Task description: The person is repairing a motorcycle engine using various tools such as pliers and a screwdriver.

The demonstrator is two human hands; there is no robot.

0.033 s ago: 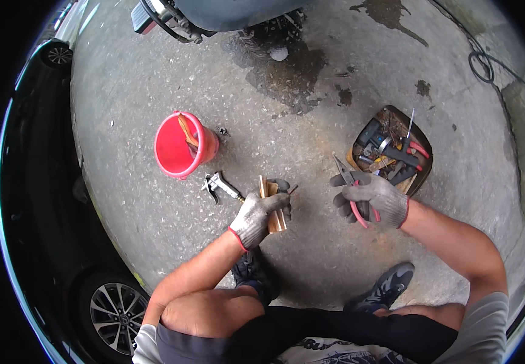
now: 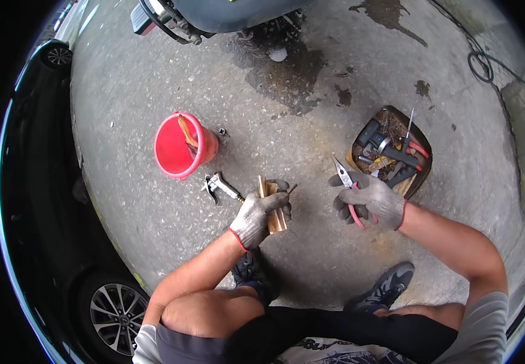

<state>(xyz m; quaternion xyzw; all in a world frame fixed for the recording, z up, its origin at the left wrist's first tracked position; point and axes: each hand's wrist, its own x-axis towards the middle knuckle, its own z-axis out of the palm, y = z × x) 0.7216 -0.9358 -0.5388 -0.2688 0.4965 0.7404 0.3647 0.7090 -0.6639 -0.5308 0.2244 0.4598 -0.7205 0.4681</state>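
My left hand [image 2: 255, 219], in a grey work glove, is closed around a gold-brown, folded metal piece [image 2: 277, 222]. A thin dark rod [image 2: 292, 189] sticks out past its fingertips; I cannot tell if it belongs to that piece. Farther right, my gloved right hand [image 2: 371, 200] grips needle-nose pliers [image 2: 342, 174] with red handles. Their jaws point up and to the left, and nothing shows between them. A gap of bare concrete separates the two hands. Just beyond my left hand lies a silver air blow gun [image 2: 221, 184], its fitting end near the glove.
A red bucket [image 2: 208, 144] with an orange-handled tool inside stands at the left. Beyond my right hand sits a dark tray [image 2: 427, 173] of mixed tools. A motor vehicle [image 2: 232, 15] stands at the far side, wet stains beneath it. A black car [image 2: 44, 200] flanks the left.
The pliers have rolled slightly in my right hand, so more of the flat of the jaws shows, and that hand has shifted a little. My left hand looks almost unchanged.
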